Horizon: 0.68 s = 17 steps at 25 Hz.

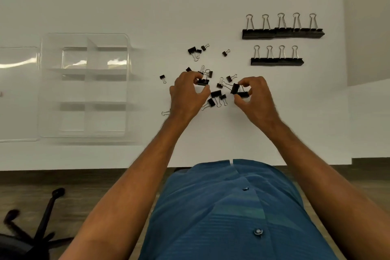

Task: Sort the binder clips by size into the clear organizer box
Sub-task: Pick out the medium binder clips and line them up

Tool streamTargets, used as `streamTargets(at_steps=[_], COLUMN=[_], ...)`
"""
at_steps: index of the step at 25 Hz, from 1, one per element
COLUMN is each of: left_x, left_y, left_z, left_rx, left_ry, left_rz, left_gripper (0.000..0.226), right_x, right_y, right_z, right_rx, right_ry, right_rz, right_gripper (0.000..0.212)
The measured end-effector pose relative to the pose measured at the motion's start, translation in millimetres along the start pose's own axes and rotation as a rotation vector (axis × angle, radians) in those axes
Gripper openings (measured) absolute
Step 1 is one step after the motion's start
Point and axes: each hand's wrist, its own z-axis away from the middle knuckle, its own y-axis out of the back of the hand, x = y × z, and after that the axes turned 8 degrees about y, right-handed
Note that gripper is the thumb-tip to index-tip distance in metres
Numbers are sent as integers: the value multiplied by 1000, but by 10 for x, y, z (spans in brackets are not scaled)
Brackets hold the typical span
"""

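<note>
Both hands pinching medium binder clips out of the loose pile at mid-frame

The left hand (186,93) has its fingers (191,75) and thumb curled round one black clip (203,82), and the right hand (255,96) pinches two clips (239,91) that touch each other, one body tilted against the other; these look light, stiff and small, with smooth steel bodies likely to slip, so the flat black sides are the better hold, as the wire loops swing. Around the fingers lies the loose scatter of smaller clips (217,96), some touching, on the white bench (147,17). Two neat rows of large clips (282,32) stand at upper right, well apart. The clear organizer box (84,84) sits at the left of the frame, its compartments seemingly without clips, its lid (19,94) just beside it
</note>
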Motion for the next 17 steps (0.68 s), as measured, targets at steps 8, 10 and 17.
streamTargets(at_steps=[8, 10, 17], left_x=[577, 659, 795], left_y=[-867, -1012, -1348], left_z=[333, 342, 316], left_rx=[-131, -123, -49], left_ry=[-169, -177, -168], left_rz=[-96, -100, -225], left_gripper=[37, 38, 35], right_x=[662, 763, 940], right_y=[500, 535, 529], right_z=[36, 9, -10], right_rx=[83, 83, 48], right_ry=[-215, -186, -78], right_rz=[27, 46, 121], right_gripper=[34, 35, 37])
